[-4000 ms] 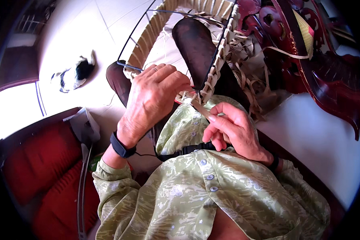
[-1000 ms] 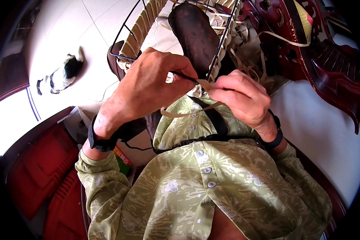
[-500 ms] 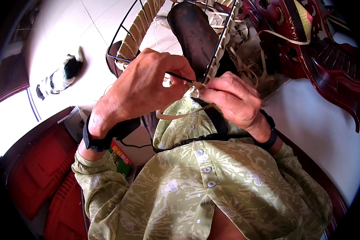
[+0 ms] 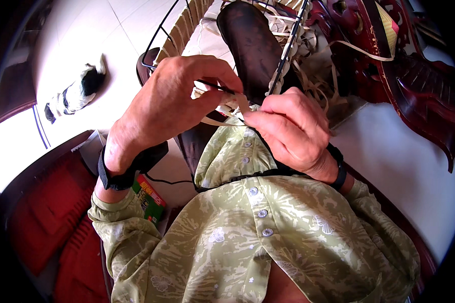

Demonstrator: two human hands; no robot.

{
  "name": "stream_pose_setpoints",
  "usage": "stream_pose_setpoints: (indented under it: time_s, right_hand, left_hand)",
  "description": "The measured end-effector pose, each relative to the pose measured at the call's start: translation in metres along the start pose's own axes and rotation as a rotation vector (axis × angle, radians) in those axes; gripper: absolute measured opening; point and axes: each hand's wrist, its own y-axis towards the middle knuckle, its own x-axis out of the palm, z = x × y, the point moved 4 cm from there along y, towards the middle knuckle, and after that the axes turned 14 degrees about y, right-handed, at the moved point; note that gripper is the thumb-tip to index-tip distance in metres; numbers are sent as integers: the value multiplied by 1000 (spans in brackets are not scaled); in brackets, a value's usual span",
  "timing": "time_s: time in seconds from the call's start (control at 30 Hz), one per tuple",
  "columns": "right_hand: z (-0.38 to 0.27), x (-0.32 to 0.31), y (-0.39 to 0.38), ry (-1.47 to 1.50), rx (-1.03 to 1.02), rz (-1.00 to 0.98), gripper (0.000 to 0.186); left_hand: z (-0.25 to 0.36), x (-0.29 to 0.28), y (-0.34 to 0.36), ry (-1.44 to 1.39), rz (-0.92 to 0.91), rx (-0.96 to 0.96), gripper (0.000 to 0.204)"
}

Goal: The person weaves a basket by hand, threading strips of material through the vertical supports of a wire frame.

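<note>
A black wire frame (image 4: 288, 46), partly wrapped in beige strip, rests over my lap. Its left side carries a beige woven band (image 4: 192, 22). My left hand (image 4: 169, 96) is closed, thumb and forefinger round the near wire of the frame. At that corner a flat beige strip (image 4: 242, 103) stands up in a short fold between the hands. My right hand (image 4: 296, 131) pinches this strip with thumb and forefinger. A loose length of the strip hangs below my left fingers. The fingertips hide just how the strip passes round the wire.
Loose beige strips (image 4: 316, 83) lie tangled beyond my right hand. A carved dark red wooden chair (image 4: 419, 106) stands at right. A black-and-white animal (image 4: 78, 93) lies on the pale floor (image 4: 121, 40). Red slatted seating (image 4: 50, 207) and a green-and-red box (image 4: 149, 199) are at left.
My left hand has moved slightly left, and the right hand a little lower. The frame's right side has shifted right. The strip between my fingers now shows as a raised fold.
</note>
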Motion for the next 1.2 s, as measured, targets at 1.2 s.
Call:
stream_pose_setpoints:
  time_s: [1.2]
  right_hand:
    - [4,-15,-18,-45,-56,-172,24]
  left_hand:
    - [9,14,7,-81,-191,-134,11]
